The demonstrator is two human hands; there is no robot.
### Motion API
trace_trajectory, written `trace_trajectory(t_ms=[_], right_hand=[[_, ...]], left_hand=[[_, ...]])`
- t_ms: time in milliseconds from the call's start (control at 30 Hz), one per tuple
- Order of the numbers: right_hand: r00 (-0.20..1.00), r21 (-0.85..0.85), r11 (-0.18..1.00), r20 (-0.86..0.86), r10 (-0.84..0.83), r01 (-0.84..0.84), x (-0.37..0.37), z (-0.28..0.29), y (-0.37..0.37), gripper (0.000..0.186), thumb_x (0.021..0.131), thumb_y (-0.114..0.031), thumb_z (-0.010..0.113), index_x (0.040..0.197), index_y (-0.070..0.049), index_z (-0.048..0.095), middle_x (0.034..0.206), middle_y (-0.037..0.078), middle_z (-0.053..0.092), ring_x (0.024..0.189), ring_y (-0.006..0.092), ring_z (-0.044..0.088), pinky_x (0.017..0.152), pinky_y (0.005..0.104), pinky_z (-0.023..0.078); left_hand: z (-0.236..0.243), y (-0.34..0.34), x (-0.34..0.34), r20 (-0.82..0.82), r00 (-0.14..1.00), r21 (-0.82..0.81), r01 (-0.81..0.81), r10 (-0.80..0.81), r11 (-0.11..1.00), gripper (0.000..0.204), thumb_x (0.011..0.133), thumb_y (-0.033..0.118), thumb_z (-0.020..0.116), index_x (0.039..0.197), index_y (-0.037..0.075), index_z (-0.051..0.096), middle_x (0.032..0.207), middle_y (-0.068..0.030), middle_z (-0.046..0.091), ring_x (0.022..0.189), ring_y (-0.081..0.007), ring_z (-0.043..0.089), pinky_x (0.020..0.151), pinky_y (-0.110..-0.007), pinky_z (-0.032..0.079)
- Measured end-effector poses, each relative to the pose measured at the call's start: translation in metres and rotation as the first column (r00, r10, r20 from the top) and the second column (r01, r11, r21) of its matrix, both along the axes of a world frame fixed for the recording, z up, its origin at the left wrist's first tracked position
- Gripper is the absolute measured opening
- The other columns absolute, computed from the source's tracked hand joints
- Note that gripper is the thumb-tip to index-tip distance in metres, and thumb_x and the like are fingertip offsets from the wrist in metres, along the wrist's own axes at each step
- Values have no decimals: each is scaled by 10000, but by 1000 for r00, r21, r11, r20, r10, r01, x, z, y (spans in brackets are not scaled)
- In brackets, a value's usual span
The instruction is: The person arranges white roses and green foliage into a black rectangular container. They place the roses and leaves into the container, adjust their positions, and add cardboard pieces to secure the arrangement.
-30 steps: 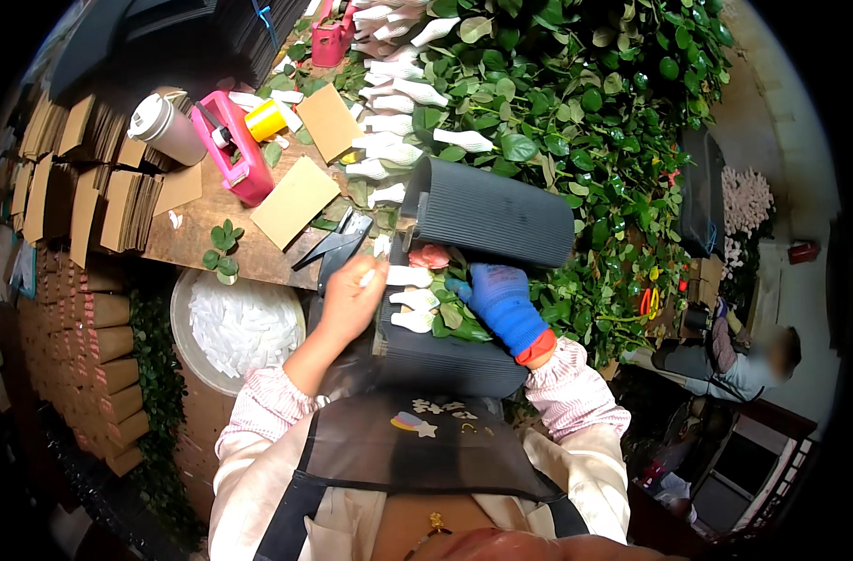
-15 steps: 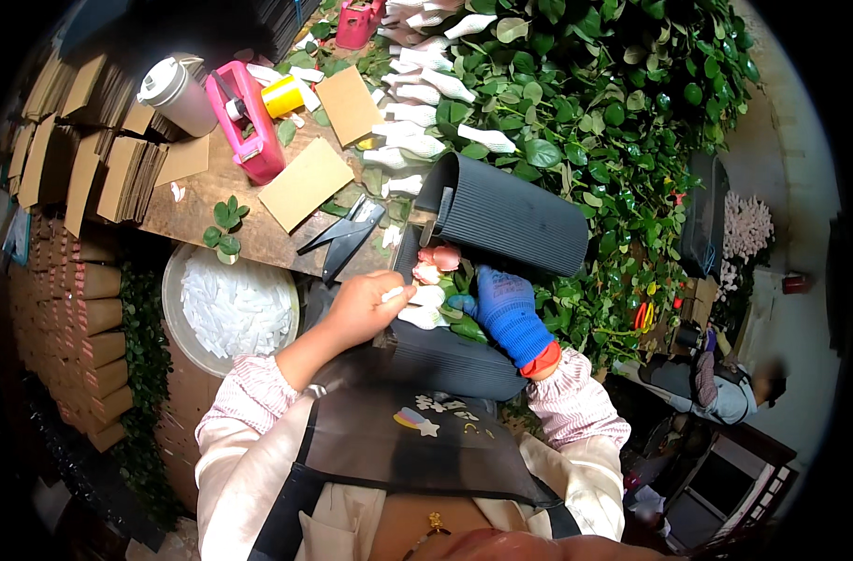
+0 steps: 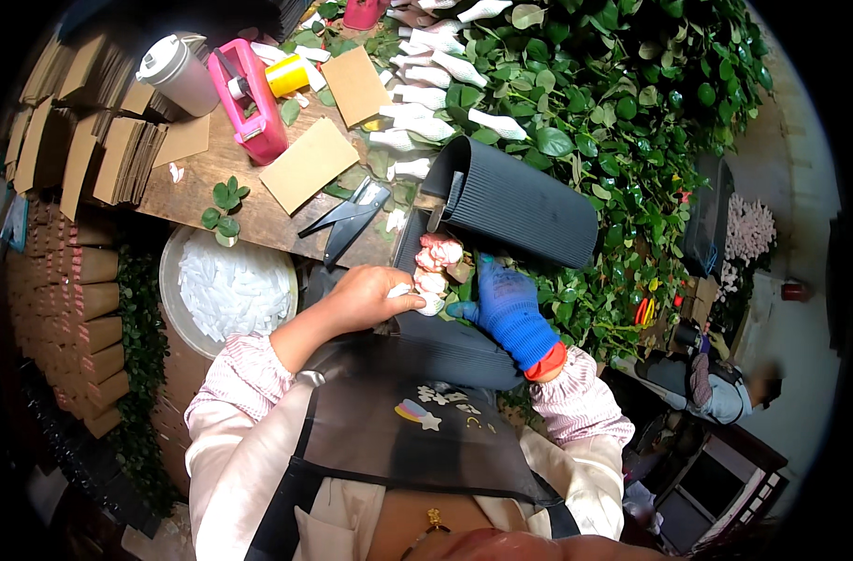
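My bare left hand (image 3: 366,294) is closed, thumb and fingers pinching a white mesh sleeve at a rose head (image 3: 431,304) in the black corrugated wrap. Pale pink rose blooms (image 3: 439,251) lie just beyond the fingertips, heads toward the left. On the right, my right hand (image 3: 509,304) wears a blue glove and is closed around the rose stems; its fingers are partly hidden among leaves. One corrugated flap (image 3: 525,210) stands curled up beyond both hands. The lower part (image 3: 459,351) of the wrap lies nearest my apron.
A stapler (image 3: 352,220), cardboard pieces (image 3: 310,166), a pink jug (image 3: 255,131) and a grey-white tumbler (image 3: 179,79) occupy the wooden table. White strips fill a round tub (image 3: 169,309). Netted roses (image 3: 426,98) and dense foliage (image 3: 614,112) are piled beyond. A co-worker (image 3: 726,393) is at far right.
My left hand has shifted slightly, its thumb now over the white sleeve. The pink blooms show more, with less white netting visible. My right hand has barely moved.
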State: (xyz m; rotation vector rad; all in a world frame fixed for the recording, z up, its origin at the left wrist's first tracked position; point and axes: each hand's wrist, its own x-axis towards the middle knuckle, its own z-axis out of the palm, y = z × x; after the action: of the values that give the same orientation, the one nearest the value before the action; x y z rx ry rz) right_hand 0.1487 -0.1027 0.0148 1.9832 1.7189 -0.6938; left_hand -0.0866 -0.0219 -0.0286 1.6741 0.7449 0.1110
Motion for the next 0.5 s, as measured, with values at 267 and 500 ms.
trace_trajectory(t_ms=[267,500], right_hand=[[998,-15,1000,67,19,-18,-1,-4,3,901,715,-606,818,1306,-19,475,1090,207,706,963,355,713,826,458,551],[999,59,998,17,34,-35,1,-1,2,909,725,-616,804,1322,-8,486,1076,208,711,962,352,715,823,449,553]], left_hand=[[-17,-22,-1,138,971,-159,-170,193,973,294,956,275,718,819,22,657,741,-47,618,704,-138,576,661,-310,445],[14,9,-32,237,724,-529,-462,647,711,260,964,174,673,771,18,594,829,-17,684,777,-103,591,715,-285,457]])
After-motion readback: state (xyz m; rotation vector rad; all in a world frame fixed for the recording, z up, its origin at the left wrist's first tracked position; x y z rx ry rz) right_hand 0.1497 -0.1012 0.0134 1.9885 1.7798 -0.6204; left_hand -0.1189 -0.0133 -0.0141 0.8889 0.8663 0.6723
